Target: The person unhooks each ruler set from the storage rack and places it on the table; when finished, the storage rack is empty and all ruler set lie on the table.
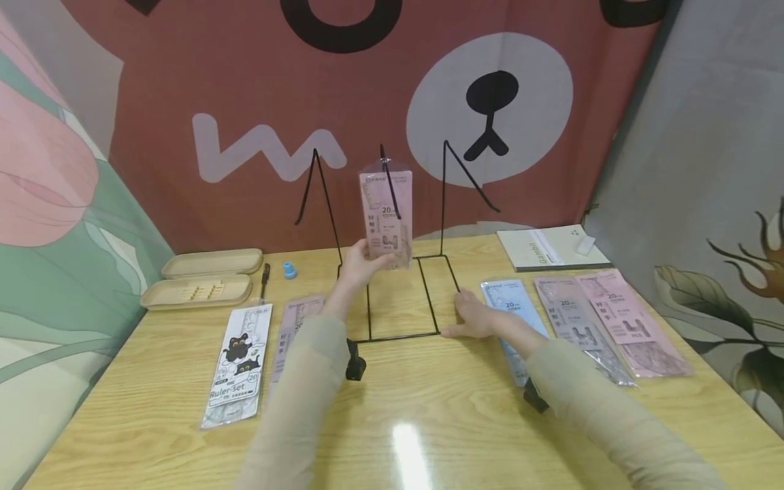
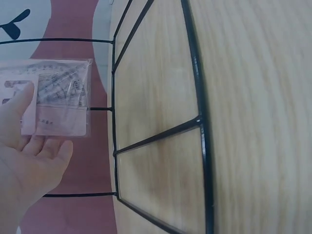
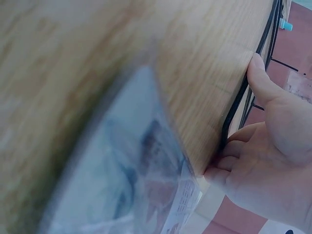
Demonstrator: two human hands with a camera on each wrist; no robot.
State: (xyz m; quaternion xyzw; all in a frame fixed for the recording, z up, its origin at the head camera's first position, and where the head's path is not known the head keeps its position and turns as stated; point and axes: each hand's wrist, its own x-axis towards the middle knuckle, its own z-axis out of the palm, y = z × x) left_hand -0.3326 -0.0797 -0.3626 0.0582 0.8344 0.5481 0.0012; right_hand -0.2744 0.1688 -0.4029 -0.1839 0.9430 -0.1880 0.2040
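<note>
Pink ruler pack [image 1: 387, 216] held upright in the left hand [image 1: 361, 264], raised against the middle hook of the black wire display stand [image 1: 404, 272]; thumb across the pack's front, fingers behind its lower end. In the left wrist view the thumb [image 2: 19, 109] presses the pack [image 2: 58, 97] flat against the fingers, a pinch hold.

Right hand [image 1: 478, 318] rests on the wooden table [image 1: 429, 422] at the stand's right base rail. Right wrist view shows the thumb [image 3: 261, 80] laid along the wire [image 3: 239, 105], fingers loosely curled beside it, nothing clasped.

Just right of that hand lies a blue ruler pack [image 1: 511, 303], then a grey pack [image 1: 572, 316] and a pink pack [image 1: 631, 323], side by side. Left of the stand: a black-cat "Ruler-Set" pack [image 1: 239, 364], a pale pink pack [image 1: 294, 333], an open beige pencil case [image 1: 205, 278], a small blue cap [image 1: 290, 270]. A white booklet [image 1: 551, 248] sits at the far right.
</note>
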